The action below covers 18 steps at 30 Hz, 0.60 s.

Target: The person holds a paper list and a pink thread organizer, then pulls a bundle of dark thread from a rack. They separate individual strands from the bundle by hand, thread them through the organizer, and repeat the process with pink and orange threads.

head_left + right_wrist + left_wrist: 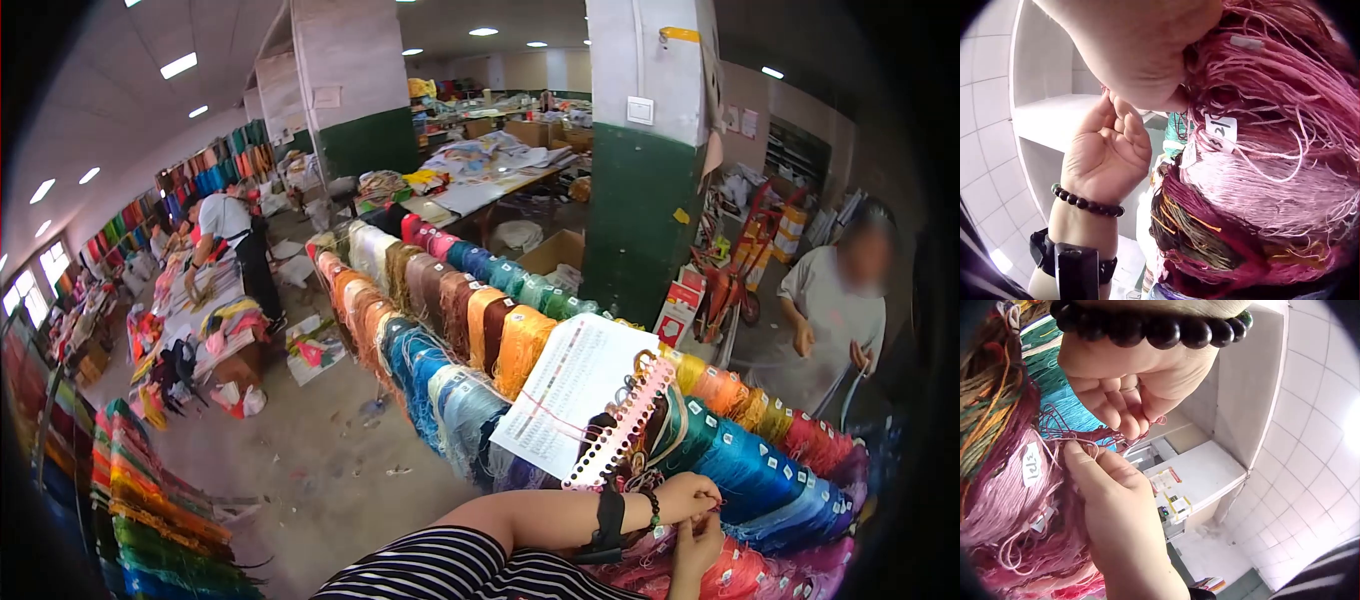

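L hand (690, 497) & R hand (697, 548) each pinch red strands (1054, 425) over pink skein (997, 506)

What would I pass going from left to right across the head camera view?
Stacked thread bundles → person bent over a table → open cardboard box → green-and-white pillar → person in a pale shirt.

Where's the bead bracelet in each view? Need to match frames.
Head view: bracelet at the bottom, right of centre, on the wrist of the left hand.
Left wrist view: bracelet along the top edge.
Right wrist view: bracelet at lower left.
Shared landmark: the pink thread beside it.
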Available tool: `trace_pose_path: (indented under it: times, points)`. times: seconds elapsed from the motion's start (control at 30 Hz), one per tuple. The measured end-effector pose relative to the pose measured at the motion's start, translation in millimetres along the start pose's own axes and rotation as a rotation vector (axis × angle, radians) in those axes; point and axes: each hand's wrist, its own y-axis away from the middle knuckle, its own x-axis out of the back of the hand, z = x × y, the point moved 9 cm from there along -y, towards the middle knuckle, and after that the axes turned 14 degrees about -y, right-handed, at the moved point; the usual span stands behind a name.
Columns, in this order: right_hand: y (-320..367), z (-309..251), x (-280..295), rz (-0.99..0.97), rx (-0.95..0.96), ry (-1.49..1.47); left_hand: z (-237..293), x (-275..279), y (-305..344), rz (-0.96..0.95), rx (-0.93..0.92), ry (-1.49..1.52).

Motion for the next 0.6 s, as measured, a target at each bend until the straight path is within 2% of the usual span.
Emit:
trace_pose_path:
  times: [0.07, 0.13, 0.2, 0.23, 0.33, 0.4, 0.53, 0.6]
  points:
    - [-3.0, 7.8, 0.6, 0.078, 0.026, -0.227, 6.3, -3.7, 1.9, -0.036, -0.03, -0.021]
    - [-0.4, -1.6, -0.2, 0.043, 0.004, -0.124, 19.3, 0.1, 6.9, -0.022, -0.071, -0.032]
    - [-2.1, -1.8, -6.6, -0.025, 0.056, -0.113, 28.3, 2.7, 4.6, 0.162, -0.391, -0.205]
    - [-2.3, 1.4, -5.6, -0.006, 0.161, -0.048, 17.5, 2.2, -0.1, 0.144, -0.345, -0.214]
    - [-2.7, 13.2, -5.7, -0.129, 0.039, 0.171, 22.6, 7.7, 1.8, 0.067, -0.153, -0.161]
    - [-1.5, 8.8, -5.0, -0.083, 0.11, 0.136, 19.7, 8.2, 5.8, -0.007, 0.038, -0.044]
    - [-0.3, -3.8, -2.4, -0.025, 0.152, 0.074, 15.3, 7.8, 5.4, 0.026, -0.021, 0.013]
    - [-0.7, 3.3, -3.1, -0.049, 0.06, 0.005, 14.8, 5.7, 5.2, 0.014, -0.037, 0.007]
